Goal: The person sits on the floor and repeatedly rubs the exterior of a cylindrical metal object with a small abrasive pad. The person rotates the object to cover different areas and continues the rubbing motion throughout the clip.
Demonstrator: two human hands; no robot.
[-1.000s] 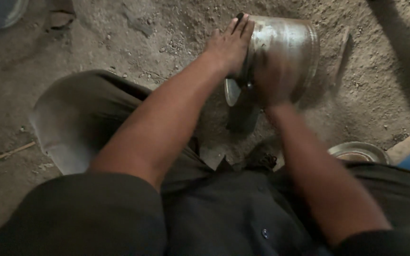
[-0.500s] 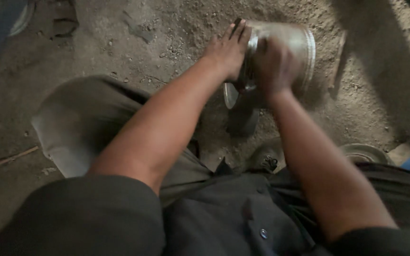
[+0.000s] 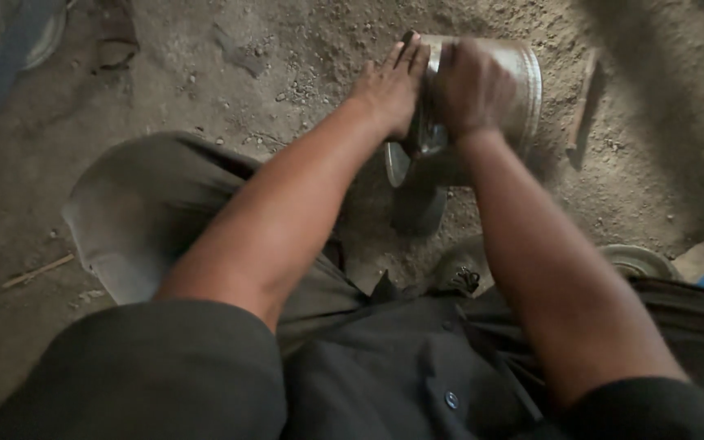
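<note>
The dirt floor [image 3: 205, 73] is shown strewn with grit and small stones, seen from above; the lower part of the view is filled by the person's dark shirt and bent knees. A shiny metal pot [image 3: 515, 90] is laid on its side on the floor near the top of the view, its mouth turned toward the person; a dark flat piece [image 3: 419, 208] is seen on the ground just below the pot. The left hand [image 3: 391, 88] is pressed flat against the pot's rim, fingers together and extended; the right hand [image 3: 470, 88] is closed into a fist at the pot's mouth, blurred, so what it is clamped on cannot be told. A round metal lid [image 3: 639, 261] is lying on the floor beside the right knee; a thin stick [image 3: 38, 270] is lying at the far left.
</note>
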